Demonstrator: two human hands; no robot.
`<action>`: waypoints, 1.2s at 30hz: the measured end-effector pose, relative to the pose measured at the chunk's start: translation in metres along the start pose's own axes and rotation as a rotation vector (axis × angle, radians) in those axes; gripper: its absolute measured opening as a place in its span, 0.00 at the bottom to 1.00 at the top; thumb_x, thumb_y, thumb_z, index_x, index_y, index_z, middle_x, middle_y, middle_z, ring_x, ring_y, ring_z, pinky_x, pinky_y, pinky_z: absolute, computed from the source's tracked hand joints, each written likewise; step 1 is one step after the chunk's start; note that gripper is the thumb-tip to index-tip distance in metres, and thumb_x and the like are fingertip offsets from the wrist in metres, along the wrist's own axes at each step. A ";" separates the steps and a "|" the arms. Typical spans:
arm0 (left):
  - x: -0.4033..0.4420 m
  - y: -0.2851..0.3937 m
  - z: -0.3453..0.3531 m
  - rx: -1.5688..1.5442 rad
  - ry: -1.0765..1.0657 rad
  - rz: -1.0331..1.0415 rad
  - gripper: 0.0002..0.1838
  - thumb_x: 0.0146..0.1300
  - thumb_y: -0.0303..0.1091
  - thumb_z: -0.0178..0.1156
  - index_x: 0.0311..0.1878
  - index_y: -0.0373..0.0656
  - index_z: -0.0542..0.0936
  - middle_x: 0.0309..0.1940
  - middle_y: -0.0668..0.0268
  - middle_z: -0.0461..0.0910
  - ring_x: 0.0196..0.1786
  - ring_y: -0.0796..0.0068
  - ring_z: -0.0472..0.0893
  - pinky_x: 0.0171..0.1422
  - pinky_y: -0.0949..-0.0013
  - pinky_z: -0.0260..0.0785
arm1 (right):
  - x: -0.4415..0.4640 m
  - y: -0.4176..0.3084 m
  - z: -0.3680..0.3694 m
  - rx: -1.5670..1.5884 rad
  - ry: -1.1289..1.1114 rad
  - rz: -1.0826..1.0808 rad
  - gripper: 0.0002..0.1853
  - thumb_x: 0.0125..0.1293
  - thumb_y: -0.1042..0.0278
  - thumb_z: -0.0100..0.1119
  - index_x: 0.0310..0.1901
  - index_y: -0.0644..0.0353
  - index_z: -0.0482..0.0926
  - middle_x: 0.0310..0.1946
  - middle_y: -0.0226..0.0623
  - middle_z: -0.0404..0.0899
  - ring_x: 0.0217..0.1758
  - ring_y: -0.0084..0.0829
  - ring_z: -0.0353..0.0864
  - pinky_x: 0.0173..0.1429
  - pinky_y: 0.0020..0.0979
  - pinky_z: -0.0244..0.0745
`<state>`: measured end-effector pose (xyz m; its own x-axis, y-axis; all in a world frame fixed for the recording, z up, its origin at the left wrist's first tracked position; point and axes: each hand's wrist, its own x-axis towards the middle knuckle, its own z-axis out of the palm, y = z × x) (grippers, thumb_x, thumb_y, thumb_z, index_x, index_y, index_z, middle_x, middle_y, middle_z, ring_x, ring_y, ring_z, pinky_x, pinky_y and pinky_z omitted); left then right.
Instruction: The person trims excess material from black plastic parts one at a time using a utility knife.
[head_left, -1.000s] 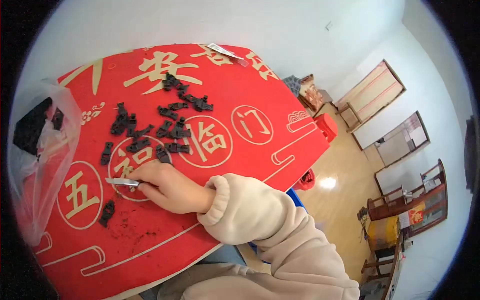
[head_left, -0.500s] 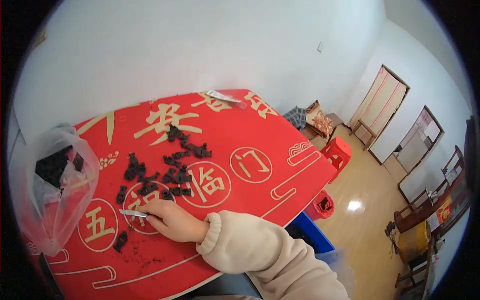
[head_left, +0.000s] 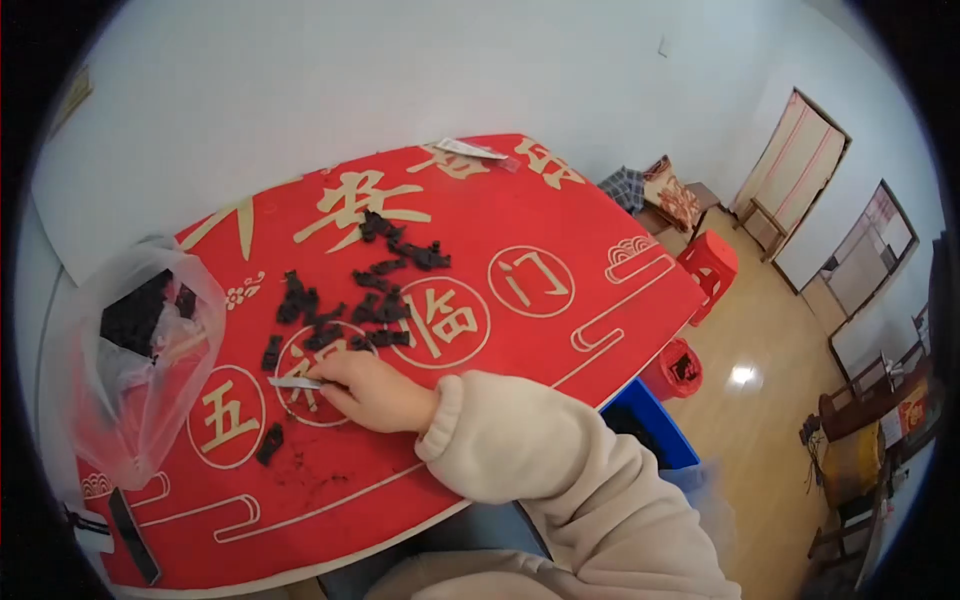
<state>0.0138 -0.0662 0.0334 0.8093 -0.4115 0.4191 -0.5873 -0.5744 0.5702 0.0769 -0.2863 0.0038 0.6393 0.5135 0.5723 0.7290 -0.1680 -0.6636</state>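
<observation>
My right hand (head_left: pixel 380 393) is closed around a small knife (head_left: pixel 293 382), its narrow silver blade pointing left just above the red tablecloth (head_left: pixel 350 520). The fingers cover its handle. Beyond the hand lie several small black molded parts (head_left: pixel 378 308) in a loose group. One black part (head_left: pixel 270 443) lies apart, below and left of the blade, with dark crumbs scattered near it. To the left, an open clear plastic bag (head_left: pixel 135 430) contains more black pieces (head_left: pixel 140 312). My left hand is out of view.
A dark flat bar (head_left: pixel 135 538) lies at the table's near left corner. A packet (head_left: pixel 470 149) is at the far edge. Beside the table's right edge are a blue bin (head_left: pixel 660 430), a red bucket (head_left: pixel 675 370) and a red stool (head_left: pixel 710 275).
The view has shifted, so the table appears farther up and right, and the dark bar at the near left shows more. My right hand still grips the knife in about the same spot.
</observation>
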 end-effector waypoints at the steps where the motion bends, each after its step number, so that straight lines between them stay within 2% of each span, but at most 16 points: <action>1: 0.000 0.001 -0.002 -0.007 -0.004 0.001 0.23 0.62 0.43 0.64 0.54 0.38 0.76 0.51 0.59 0.77 0.51 0.63 0.77 0.54 0.62 0.71 | -0.005 -0.006 0.001 0.010 -0.018 0.047 0.11 0.64 0.76 0.54 0.47 0.66 0.79 0.38 0.49 0.80 0.42 0.49 0.78 0.47 0.42 0.73; 12: 0.000 0.019 -0.012 -0.102 0.009 0.072 0.24 0.64 0.45 0.62 0.56 0.37 0.74 0.54 0.58 0.76 0.54 0.62 0.76 0.56 0.60 0.70 | -0.004 -0.007 -0.001 -0.001 -0.016 0.075 0.11 0.64 0.76 0.55 0.47 0.66 0.79 0.36 0.48 0.78 0.41 0.49 0.77 0.48 0.42 0.73; 13: 0.003 0.025 -0.015 -0.126 0.009 0.089 0.24 0.64 0.45 0.62 0.56 0.37 0.74 0.54 0.58 0.76 0.54 0.62 0.75 0.56 0.60 0.70 | -0.005 -0.002 0.002 -0.019 0.029 0.002 0.10 0.64 0.77 0.55 0.46 0.66 0.79 0.35 0.49 0.78 0.40 0.48 0.77 0.46 0.40 0.72; 16: 0.013 0.044 -0.025 -0.209 0.035 0.163 0.25 0.64 0.45 0.61 0.57 0.37 0.74 0.55 0.57 0.76 0.55 0.62 0.75 0.57 0.60 0.70 | -0.005 -0.005 0.001 0.019 0.041 -0.003 0.11 0.63 0.79 0.54 0.48 0.67 0.78 0.34 0.46 0.77 0.37 0.43 0.77 0.42 0.37 0.72; 23: 0.025 0.092 -0.055 -0.351 0.073 0.378 0.26 0.65 0.46 0.60 0.58 0.37 0.73 0.56 0.56 0.75 0.57 0.61 0.74 0.58 0.59 0.69 | -0.004 0.000 -0.001 0.092 -0.014 0.101 0.12 0.64 0.81 0.53 0.49 0.68 0.77 0.36 0.39 0.79 0.35 0.28 0.78 0.40 0.29 0.72; 26: 0.028 0.106 -0.069 -0.352 0.100 0.461 0.26 0.66 0.46 0.60 0.59 0.36 0.73 0.57 0.56 0.74 0.58 0.61 0.74 0.59 0.59 0.69 | -0.004 -0.002 -0.001 -0.009 0.011 0.043 0.11 0.64 0.80 0.53 0.48 0.67 0.77 0.36 0.38 0.78 0.34 0.28 0.77 0.39 0.29 0.72; 27: 0.027 0.110 -0.074 -0.354 0.105 0.481 0.26 0.66 0.46 0.60 0.59 0.36 0.72 0.57 0.56 0.74 0.58 0.61 0.74 0.59 0.59 0.69 | -0.005 -0.004 -0.001 0.038 0.005 0.092 0.10 0.64 0.80 0.54 0.47 0.68 0.78 0.35 0.39 0.78 0.34 0.29 0.77 0.39 0.28 0.72; 30: 0.022 0.119 -0.086 -0.332 0.127 0.537 0.27 0.66 0.47 0.59 0.60 0.36 0.72 0.58 0.56 0.74 0.59 0.60 0.74 0.60 0.59 0.68 | -0.003 -0.009 -0.005 0.043 -0.028 0.148 0.12 0.62 0.78 0.56 0.47 0.68 0.78 0.37 0.50 0.79 0.42 0.48 0.79 0.49 0.40 0.74; 34: 0.007 0.129 -0.106 -0.281 0.144 0.566 0.27 0.67 0.47 0.59 0.61 0.36 0.71 0.59 0.55 0.74 0.60 0.60 0.73 0.61 0.58 0.68 | -0.002 -0.007 -0.003 0.129 -0.013 0.182 0.09 0.62 0.77 0.55 0.44 0.67 0.79 0.34 0.48 0.79 0.40 0.45 0.79 0.46 0.38 0.74; 36: -0.003 0.133 -0.117 -0.251 0.144 0.552 0.27 0.67 0.47 0.58 0.61 0.36 0.71 0.59 0.55 0.73 0.61 0.60 0.73 0.61 0.58 0.68 | -0.001 -0.010 -0.003 0.131 -0.009 0.189 0.07 0.63 0.78 0.55 0.41 0.67 0.79 0.32 0.46 0.78 0.37 0.41 0.79 0.44 0.36 0.73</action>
<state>-0.0676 -0.0586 0.1907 0.3872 -0.4909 0.7805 -0.9166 -0.1131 0.3836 0.0698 -0.2877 0.0109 0.7589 0.4909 0.4280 0.5581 -0.1514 -0.8159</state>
